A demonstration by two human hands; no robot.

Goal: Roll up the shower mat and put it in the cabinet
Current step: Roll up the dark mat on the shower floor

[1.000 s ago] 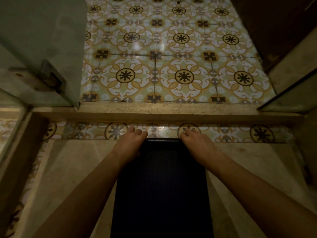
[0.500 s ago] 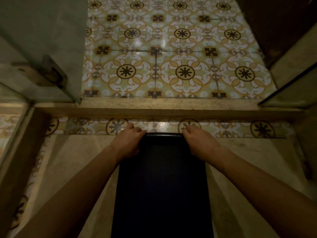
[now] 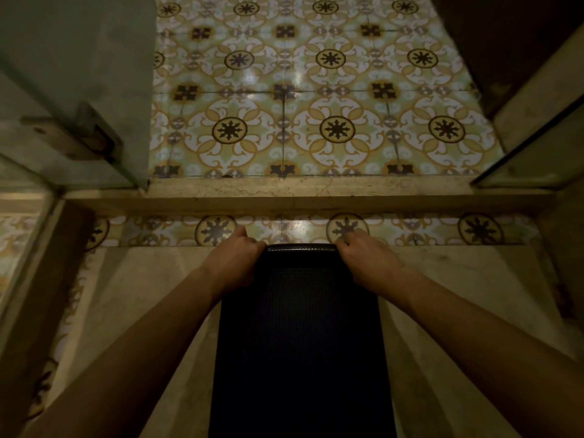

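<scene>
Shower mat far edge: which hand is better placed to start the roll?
Neither clearly; both. The left hand and right hand each grip a far corner of the shower mat, about level and symmetric. If forced, left: its fingers look curled further over the edge.

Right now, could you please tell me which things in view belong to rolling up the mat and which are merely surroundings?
Job: dark textured rubber shower mat; left hand and right hand gripping its far corners.

Surroundings: patterned floor tiles; marble threshold; glass door.
</scene>
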